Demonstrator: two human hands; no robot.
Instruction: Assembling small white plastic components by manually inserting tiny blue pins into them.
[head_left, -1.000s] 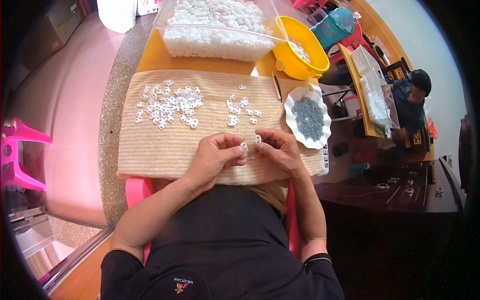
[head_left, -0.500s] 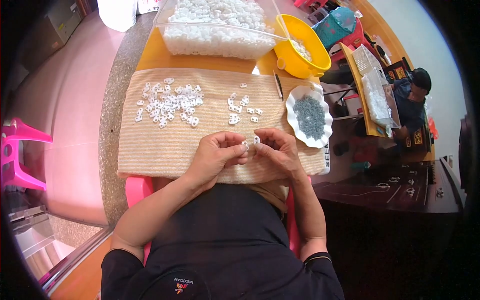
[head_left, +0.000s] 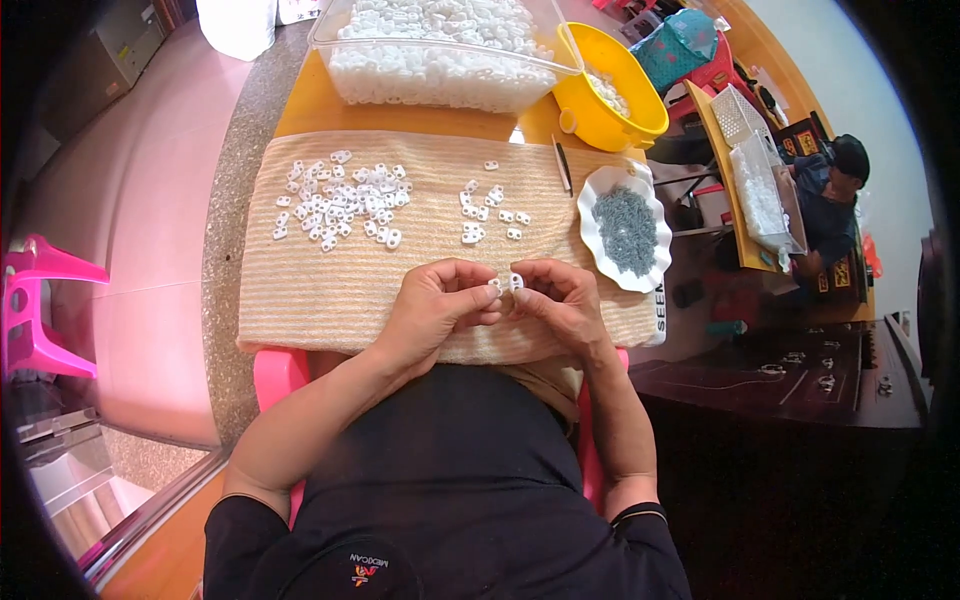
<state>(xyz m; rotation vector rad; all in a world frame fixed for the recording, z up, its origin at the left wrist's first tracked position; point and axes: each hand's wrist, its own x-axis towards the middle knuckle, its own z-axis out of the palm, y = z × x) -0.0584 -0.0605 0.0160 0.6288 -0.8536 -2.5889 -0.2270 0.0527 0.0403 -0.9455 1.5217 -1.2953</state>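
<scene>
Your left hand [head_left: 432,305] and right hand [head_left: 562,303] meet fingertip to fingertip, pinched together on a small white plastic piece [head_left: 508,283] over the beige towel [head_left: 330,290] on the bench [head_left: 320,105], near the plate of grey bits [head_left: 625,228].

Ribbed beige cloth mat [head_left: 330,290]; glossy white plastic pieces [head_left: 345,200]; glossy yellow plastic bowl [head_left: 600,115].

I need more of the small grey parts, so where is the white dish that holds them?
In the head view the white scalloped dish sits at the right end of the striped towel, just beyond the right hand and below the yellow bowl.
</scene>
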